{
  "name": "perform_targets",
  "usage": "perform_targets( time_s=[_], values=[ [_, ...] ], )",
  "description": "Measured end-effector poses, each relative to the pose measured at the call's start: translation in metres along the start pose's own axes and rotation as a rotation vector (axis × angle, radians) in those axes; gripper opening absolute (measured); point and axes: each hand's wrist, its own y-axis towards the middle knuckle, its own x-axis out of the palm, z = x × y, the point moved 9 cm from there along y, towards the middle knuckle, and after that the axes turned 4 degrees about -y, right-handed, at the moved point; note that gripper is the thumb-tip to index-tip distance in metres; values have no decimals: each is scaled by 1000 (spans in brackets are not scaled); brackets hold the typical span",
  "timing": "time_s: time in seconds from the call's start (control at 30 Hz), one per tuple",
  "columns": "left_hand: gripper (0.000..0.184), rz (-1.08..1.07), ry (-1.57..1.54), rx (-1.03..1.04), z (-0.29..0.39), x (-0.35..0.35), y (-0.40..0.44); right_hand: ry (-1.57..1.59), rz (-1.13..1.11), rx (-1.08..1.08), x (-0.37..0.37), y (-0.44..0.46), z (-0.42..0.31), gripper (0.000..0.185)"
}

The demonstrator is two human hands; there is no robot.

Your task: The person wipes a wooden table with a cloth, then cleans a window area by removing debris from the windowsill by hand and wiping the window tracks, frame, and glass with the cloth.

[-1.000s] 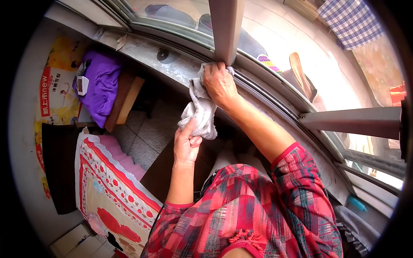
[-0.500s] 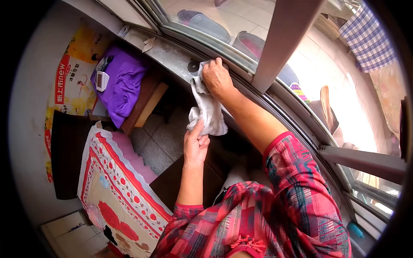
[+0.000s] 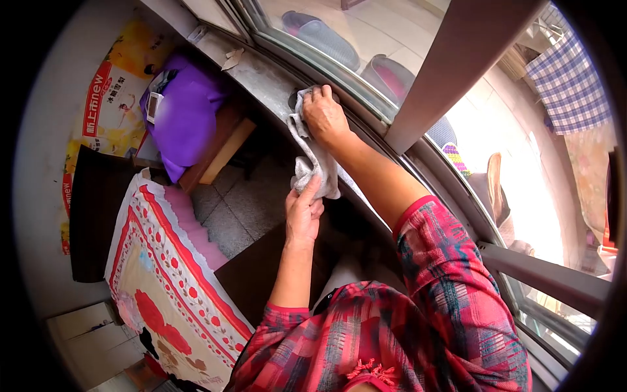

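A crumpled light grey cloth [image 3: 324, 168] hangs between my two hands. My right hand [image 3: 324, 117] presses its upper end onto the window sill [image 3: 261, 77], right beside the sliding track, with its fingers curled over the fabric. Lower down, my left hand [image 3: 304, 210] pinches the loose bunched end between thumb and fingers, off the sill. Under the top of the cloth, a dark round spot on the sill is partly covered.
Window frame posts [image 3: 457, 72] rise at the right. Behind the glass lie grey slippers [image 3: 323, 40]. At the left are a purple cloth [image 3: 186, 117] with a small white device [image 3: 154, 107], and a red-flowered cover [image 3: 176, 281]. A paper scrap [image 3: 232, 59] sits on the sill.
My right hand has slid along the sill with the cloth, away from the window post to the dark round spot. My left hand has followed with the loose end. The view has shifted too.
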Motion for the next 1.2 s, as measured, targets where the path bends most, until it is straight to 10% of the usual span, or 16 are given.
perform_targets(
  time_s=[0.83, 1.2],
  values=[
    [22, -179, 208, -108, 121, -9, 134, 4, 26, 17, 58, 112, -38, 20],
    [17, -191, 151, 31, 166, -31, 140, -309, -107, -321, 87, 119, -51, 20]
  ],
)
